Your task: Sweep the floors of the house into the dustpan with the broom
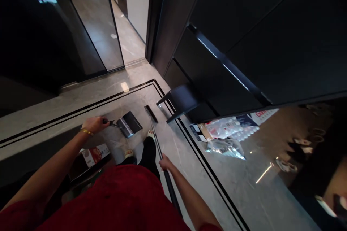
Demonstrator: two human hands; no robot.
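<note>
The dustpan (130, 123) is held low over the grey floor (89, 97), just ahead of the person's sandalled feet. It is held by its short handle, around which the grip of the left hand (94, 124) is closed. The arm is stretched well forward and down, which appears to be what brings the pan so near the tiles; whether its edge touches them cannot be told. The broom (151, 113) is set just beside the dustpan on the right, its head down at the floor close to the black inlaid lines. The grip of the right hand (165, 162) is clamped around the long handle partway up. Held there, the handle slants back towards the body, and the head is probably steered from that point with one arm alone. A printed cardboard box (94, 154) lies on the floor near the left foot, under the left forearm. To the right, below the dark cabinet (244, 25), a pack of water bottles (225, 127) and a crumpled plastic bag (226, 148) are seen, well apart from both hands.
</note>
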